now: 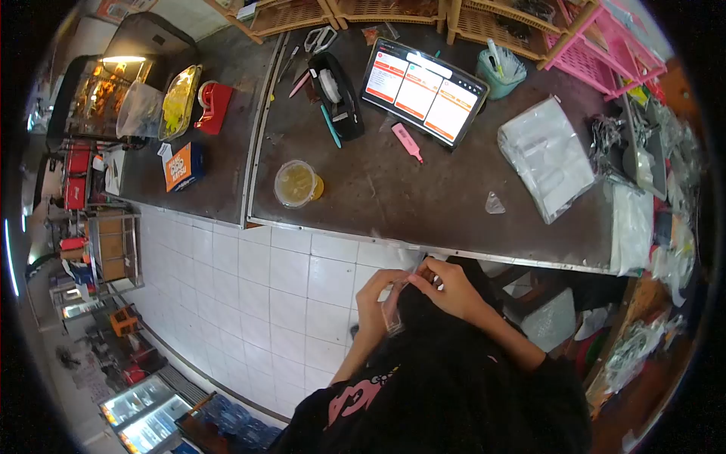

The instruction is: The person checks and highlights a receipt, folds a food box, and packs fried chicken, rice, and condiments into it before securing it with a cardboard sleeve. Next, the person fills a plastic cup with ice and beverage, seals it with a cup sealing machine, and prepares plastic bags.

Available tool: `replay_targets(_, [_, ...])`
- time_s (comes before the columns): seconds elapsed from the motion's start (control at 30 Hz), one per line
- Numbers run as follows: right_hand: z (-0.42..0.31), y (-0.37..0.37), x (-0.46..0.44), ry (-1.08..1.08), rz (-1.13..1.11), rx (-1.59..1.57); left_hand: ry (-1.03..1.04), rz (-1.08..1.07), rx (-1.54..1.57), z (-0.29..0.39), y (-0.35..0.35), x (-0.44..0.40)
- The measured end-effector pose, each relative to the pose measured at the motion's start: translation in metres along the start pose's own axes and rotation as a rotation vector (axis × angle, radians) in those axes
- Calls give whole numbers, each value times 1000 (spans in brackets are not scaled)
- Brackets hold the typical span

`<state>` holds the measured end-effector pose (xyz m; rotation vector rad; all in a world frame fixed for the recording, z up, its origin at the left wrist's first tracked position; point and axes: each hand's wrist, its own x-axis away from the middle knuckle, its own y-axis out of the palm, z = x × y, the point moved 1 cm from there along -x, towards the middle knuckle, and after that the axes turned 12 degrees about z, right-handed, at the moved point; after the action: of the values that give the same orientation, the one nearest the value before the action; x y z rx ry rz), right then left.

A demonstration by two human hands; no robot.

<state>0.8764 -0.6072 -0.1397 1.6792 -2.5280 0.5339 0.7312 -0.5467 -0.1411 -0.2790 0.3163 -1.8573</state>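
Note:
Both hands meet in front of my body, just below the front edge of the dark counter (355, 193). A small clear plastic bag (392, 312) hangs from my left hand (372, 303), whose fingers are closed on its upper part. My right hand (452, 291) pinches at the bag's top, thumb and fingertips close to those of the left. What the bag contains, if anything, I cannot make out. Above the hands, on the counter, lie a pink highlighter (407, 142) and a small scrap of clear plastic (494, 203).
On the counter are a lit tablet (423, 91), a lidded cup of yellowish drink (296, 184), a black tape dispenser (336, 98) and a stack of plastic bags (548, 155). A red tape dispenser (213, 106) and an orange-blue box (183, 168) stand left. White floor tiles (283, 265) show below.

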Motion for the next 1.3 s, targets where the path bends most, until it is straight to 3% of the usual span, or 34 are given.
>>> replay_targets(0.3, [13, 8, 8, 109, -96, -29, 124, 71, -101, -29, -3, 17])
replay_targets(0.57, [14, -2, 7, 90, -124, 42, 76, -147, -178, -28, 4, 20])
replay_targets(0.7, [26, -4, 11, 135, -92, -58, -48, -211, -144, -27, 10, 20])
replay_targets(0.93, [44, -3, 17, 198, 16, -74, -19, -295, -92, -18, 14, 18])
replay_targets(1.13, [47, -11, 15, 120, 116, -36, -145, -472, 108, -25, 10, 20])
replay_targets(1.2, [46, -10, 16, 104, 100, -42, -337, -369, 260, -35, 14, 21])
replay_targets(1.3, [38, -7, 18, 119, 75, -87, -383, -289, 236, -33, 20, 20])
